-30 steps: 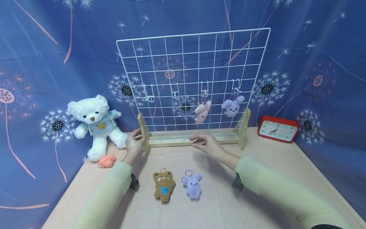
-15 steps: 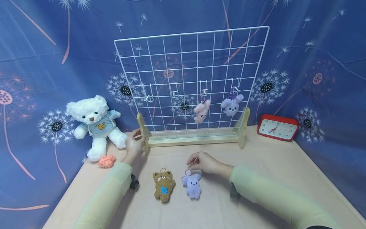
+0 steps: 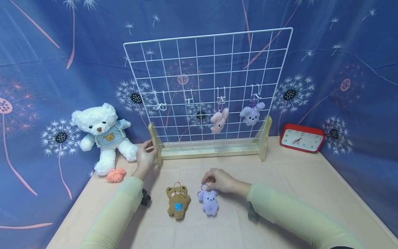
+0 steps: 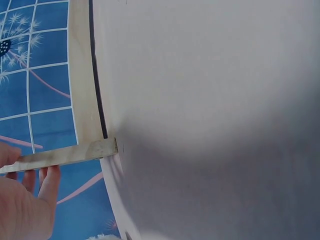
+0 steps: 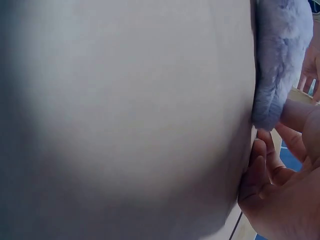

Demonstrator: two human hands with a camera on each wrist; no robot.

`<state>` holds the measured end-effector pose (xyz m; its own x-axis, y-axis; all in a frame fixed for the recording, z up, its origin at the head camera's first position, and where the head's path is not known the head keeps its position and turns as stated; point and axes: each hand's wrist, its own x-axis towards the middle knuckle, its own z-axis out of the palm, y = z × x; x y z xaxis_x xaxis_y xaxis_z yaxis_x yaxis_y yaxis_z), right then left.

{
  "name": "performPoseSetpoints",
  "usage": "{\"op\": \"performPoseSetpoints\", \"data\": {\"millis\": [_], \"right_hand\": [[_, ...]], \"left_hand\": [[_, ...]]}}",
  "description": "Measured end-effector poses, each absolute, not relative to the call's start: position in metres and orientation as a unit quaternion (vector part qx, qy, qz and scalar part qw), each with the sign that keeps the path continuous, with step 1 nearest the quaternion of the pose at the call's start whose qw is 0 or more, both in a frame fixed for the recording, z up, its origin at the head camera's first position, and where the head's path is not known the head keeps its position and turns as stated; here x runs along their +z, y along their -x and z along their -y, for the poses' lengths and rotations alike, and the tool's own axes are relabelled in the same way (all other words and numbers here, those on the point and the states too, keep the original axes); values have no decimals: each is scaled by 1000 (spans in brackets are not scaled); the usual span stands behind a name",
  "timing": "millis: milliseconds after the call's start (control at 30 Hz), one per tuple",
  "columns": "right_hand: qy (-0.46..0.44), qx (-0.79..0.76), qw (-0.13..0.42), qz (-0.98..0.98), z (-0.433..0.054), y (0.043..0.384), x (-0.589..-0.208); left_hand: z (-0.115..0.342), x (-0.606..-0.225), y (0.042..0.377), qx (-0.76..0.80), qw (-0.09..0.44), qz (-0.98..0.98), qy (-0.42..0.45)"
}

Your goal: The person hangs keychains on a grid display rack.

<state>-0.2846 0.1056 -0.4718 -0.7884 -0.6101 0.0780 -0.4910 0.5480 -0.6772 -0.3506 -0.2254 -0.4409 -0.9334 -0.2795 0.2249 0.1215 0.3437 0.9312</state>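
My left hand (image 3: 147,157) holds the left wooden upright (image 3: 155,145) of the white wire grid rack (image 3: 206,74). In the left wrist view, the thumb and fingers lie on opposite sides of that wood (image 4: 75,154). My right hand (image 3: 222,180) is down at the table beside a lilac plush bunny keychain (image 3: 210,204). Its thumb is at the bunny's ear (image 5: 270,112), its forefinger near the purple ring (image 3: 204,186), with a gap between them. A brown plush bear keychain (image 3: 178,204) lies to the left of the bunny.
Several hooks (image 3: 161,106) hang on the grid. A pink plush (image 3: 219,121) and another lilac plush (image 3: 252,114) hang from two. A white teddy bear (image 3: 102,126) and coral yarn (image 3: 116,175) are at left, a red clock (image 3: 302,138) at right.
My right hand has come down and toward me from the rack's base to the lilac bunny keychain's ring. My left hand has stayed on the upright.
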Motion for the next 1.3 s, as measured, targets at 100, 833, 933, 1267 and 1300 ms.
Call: {"op": "performPoseSetpoints", "data": {"millis": [100, 833, 933, 1267, 1300], "right_hand": [[313, -349, 79, -880, -105, 284, -472], [291, -421, 77, -856, -106, 284, -470], [288, -442, 75, -846, -107, 285, -468], [265, -505, 83, -817, -108, 288, -458], [269, -506, 80, -816, -109, 288, -457]], "left_hand": [[226, -441, 351, -574, 175, 798, -49], [226, -443, 351, -578, 177, 795, -47], [226, -443, 351, -576, 174, 797, -48], [225, -440, 348, -576, 185, 796, -37], [225, -441, 348, -575, 188, 795, -35]]}}
